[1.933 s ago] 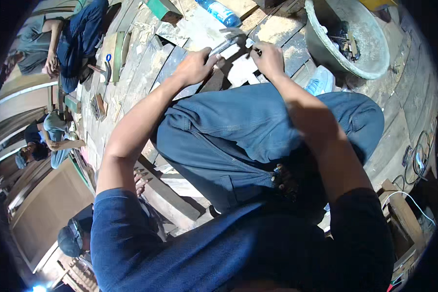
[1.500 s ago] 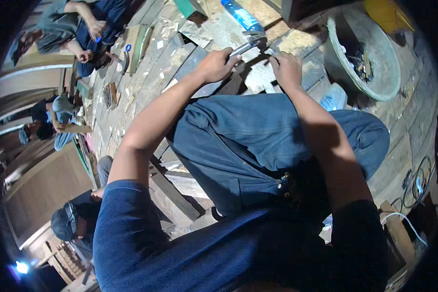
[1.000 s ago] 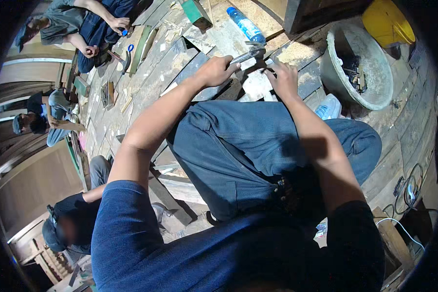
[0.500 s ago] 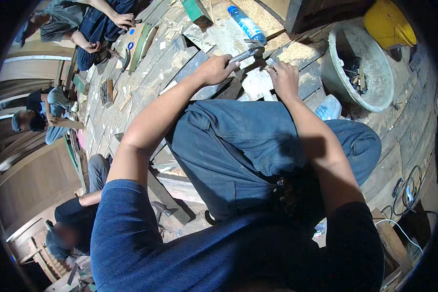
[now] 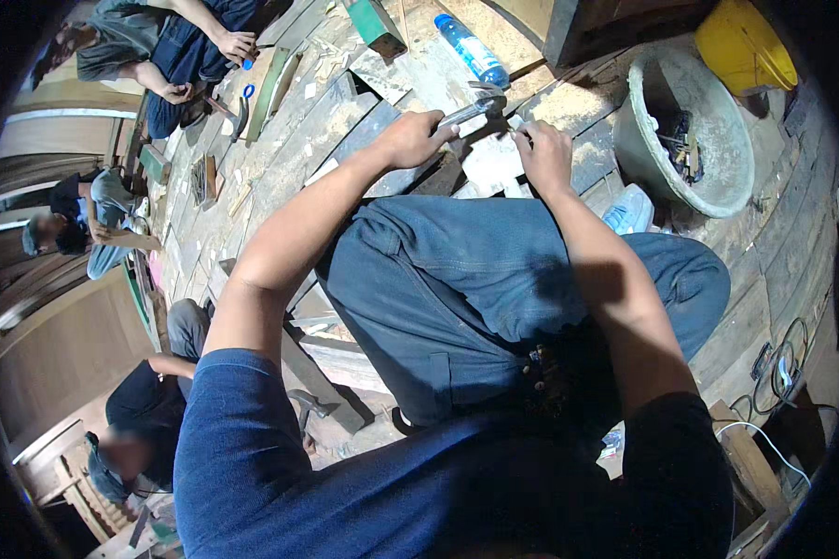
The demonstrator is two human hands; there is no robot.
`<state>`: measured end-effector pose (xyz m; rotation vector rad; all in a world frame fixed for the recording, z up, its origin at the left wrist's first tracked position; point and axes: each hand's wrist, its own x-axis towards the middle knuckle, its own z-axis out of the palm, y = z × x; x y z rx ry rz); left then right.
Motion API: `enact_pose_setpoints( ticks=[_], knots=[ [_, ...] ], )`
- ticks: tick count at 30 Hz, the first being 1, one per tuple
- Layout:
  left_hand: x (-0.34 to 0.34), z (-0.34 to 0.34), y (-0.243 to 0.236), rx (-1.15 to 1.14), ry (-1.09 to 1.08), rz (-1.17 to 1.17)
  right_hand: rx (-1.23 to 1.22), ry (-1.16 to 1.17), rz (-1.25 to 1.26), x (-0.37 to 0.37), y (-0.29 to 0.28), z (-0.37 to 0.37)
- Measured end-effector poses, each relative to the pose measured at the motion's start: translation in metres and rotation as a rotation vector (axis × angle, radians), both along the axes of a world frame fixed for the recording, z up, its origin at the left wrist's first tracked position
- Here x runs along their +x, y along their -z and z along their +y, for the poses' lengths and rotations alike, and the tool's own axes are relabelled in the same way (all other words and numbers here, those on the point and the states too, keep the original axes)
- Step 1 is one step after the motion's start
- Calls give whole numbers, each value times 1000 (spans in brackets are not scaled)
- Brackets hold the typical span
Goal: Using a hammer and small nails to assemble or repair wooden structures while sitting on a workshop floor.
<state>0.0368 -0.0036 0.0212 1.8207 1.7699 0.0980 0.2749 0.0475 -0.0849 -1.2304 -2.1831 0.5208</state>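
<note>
My left hand (image 5: 414, 140) is wrapped round the handle of a claw hammer (image 5: 480, 109), whose metal head points away to the right. Just right of the hammer head, my right hand (image 5: 545, 152) is closed in a pinch above the work surface. A small pale piece (image 5: 515, 122) shows at its fingertips, too small to name. Under and between the hands lie a dark block (image 5: 445, 177) and a whitish flat piece (image 5: 494, 163).
A blue-capped water bottle (image 5: 473, 51) lies beyond the hammer, near a green-sided block (image 5: 377, 26). To the right stand a grey bucket (image 5: 636, 130) with scraps inside and a yellow bucket (image 5: 741, 47). Other people sit at left; another hammer (image 5: 308, 402) lies by my left side.
The hammer head has turned and shifted slightly, while my right hand stays almost in place. At upper left, a co-worker's hand has moved onto a small blue thing.
</note>
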Motion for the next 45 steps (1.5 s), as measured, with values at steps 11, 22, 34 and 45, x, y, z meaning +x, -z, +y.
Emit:
enact_pose_setpoints(
  ticks=[11, 22, 34, 45],
  knots=[
    [-5, -2, 1, 34, 2, -11, 121, -70, 75, -4, -8, -8],
    [-1, -2, -2, -17, 11, 4, 14, -51, 32, -4, -2, -4],
    [-1, -5, -4, -68, 53, 32, -44, -36, 80, -5, -1, -4],
    [3, -9, -10, -27, 71, 25, -44, -22, 94, -6, 1, -4]
  ],
)
